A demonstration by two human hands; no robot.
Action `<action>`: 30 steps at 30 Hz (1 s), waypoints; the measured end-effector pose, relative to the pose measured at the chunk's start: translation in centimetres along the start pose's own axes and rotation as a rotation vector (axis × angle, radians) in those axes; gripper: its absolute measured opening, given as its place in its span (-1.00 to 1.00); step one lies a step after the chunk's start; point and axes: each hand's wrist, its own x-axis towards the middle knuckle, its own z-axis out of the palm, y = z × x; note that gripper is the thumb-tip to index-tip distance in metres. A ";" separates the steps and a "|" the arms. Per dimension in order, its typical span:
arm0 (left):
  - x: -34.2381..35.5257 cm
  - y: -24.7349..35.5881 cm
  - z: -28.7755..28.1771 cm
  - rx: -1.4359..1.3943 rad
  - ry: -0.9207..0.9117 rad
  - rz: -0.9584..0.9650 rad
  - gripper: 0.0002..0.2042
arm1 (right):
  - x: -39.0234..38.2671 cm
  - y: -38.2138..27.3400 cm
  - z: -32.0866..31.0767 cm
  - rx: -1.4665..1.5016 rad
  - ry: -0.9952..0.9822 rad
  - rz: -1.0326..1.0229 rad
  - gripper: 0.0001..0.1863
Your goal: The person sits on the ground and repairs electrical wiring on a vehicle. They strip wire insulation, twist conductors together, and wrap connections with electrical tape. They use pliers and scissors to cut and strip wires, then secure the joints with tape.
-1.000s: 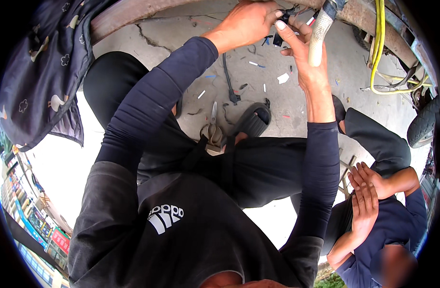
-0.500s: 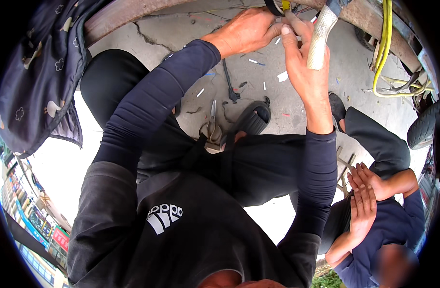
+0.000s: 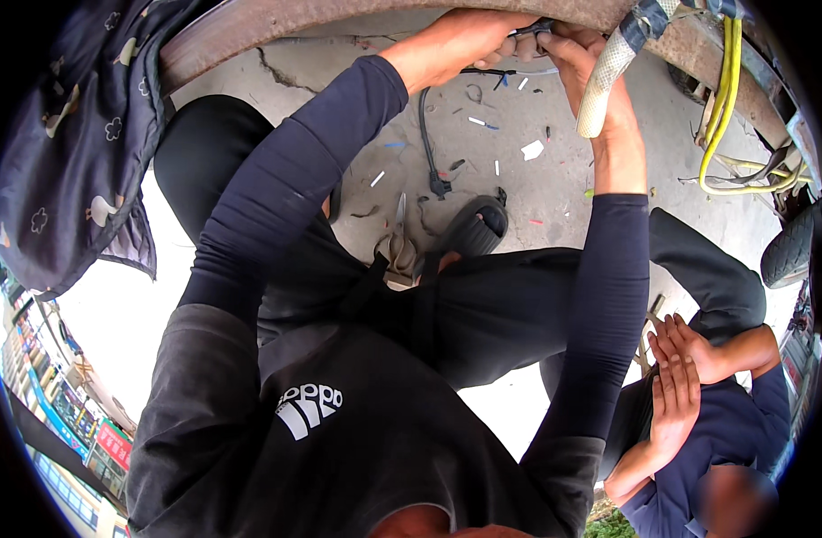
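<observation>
My left hand (image 3: 474,43) and my right hand (image 3: 588,63) meet under the rusty metal beam at the top of the view. Between their closed fingers is a short length of black cable (image 3: 529,30), partly covered by the fingers and cut off by the beam. My right thumb presses against its right end. Below my left fingers a thin black wire (image 3: 483,71) with a bit of blue runs sideways. A pale braided sleeve (image 3: 601,91), bound with dark tape at its upper end, hangs in front of my right hand and hides part of it.
Rusty beam (image 3: 357,11) spans the top. Yellow cables (image 3: 721,108) hang at the right. On the concrete lie scissors (image 3: 398,235), a black cable with a plug (image 3: 429,148) and scattered scraps. A co-worker (image 3: 698,421) sits at lower right, palms together. Patterned cloth (image 3: 79,143) hangs left.
Both hands have moved up, closer to the beam, and my right forearm has shifted right. The black cable now shows between the fingers. A thin black wire has appeared below my left hand.
</observation>
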 end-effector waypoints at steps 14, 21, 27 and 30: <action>-4.2 -0.4 0.8 0.726 0.219 0.524 -0.61 | -4.2 -4.6 4.8 -0.630 0.072 0.085 -0.30; -4.9 -0.9 2.1 0.795 0.331 0.618 -0.72 | -7.1 -3.8 7.6 -0.401 0.243 0.037 -0.23; -5.5 -1.2 2.4 0.914 0.352 0.693 -0.82 | -8.4 -4.7 8.7 -0.424 0.277 0.043 -0.24; -5.2 -2.5 1.6 0.980 0.373 0.812 -0.86 | -8.3 -5.8 10.0 -0.518 0.255 0.102 -0.23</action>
